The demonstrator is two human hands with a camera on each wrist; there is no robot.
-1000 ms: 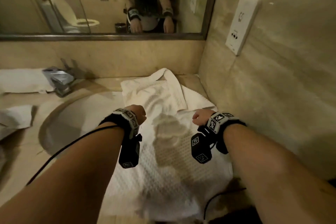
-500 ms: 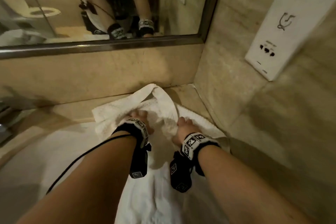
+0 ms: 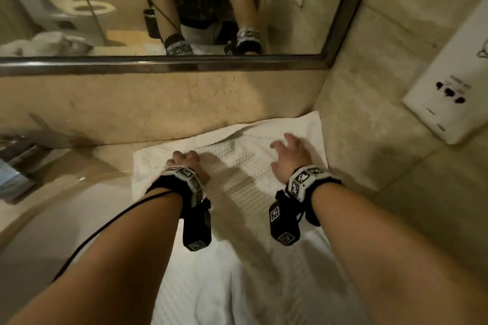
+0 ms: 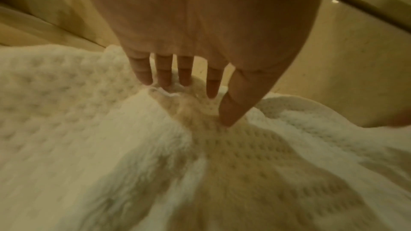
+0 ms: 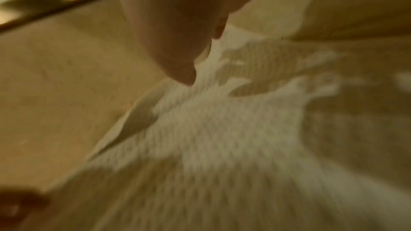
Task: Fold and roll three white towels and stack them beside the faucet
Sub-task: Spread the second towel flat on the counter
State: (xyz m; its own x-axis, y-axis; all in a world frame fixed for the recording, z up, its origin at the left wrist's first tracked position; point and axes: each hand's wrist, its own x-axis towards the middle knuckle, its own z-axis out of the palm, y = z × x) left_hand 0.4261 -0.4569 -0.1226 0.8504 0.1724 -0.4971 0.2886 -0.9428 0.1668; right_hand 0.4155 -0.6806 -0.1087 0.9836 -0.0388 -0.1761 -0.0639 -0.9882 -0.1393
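A white waffle-weave towel (image 3: 245, 187) lies spread on the counter in the corner, its far edge near the back wall. My left hand (image 3: 183, 159) rests on its far left part. In the left wrist view the left hand's fingers (image 4: 165, 76) are straight and press down on the towel's (image 4: 66, 129) hem, with the thumb touching the cloth. My right hand (image 3: 289, 155) has its fingers spread over the far right part. The right wrist view is blurred and shows the right hand (image 5: 173, 32) just above the towel (image 5: 222, 129). The chrome faucet (image 3: 15, 155) is at the left edge.
The sink basin (image 3: 52, 219) lies left of the towel. A mirror (image 3: 158, 8) runs above the back wall, its frame just over the counter. A white wall socket plate (image 3: 449, 95) sits on the right wall, close to the towel's right edge.
My hands have moved forward and apart. The bunched far flap of the towel now lies spread flat toward the back wall. My head has leaned in closer.
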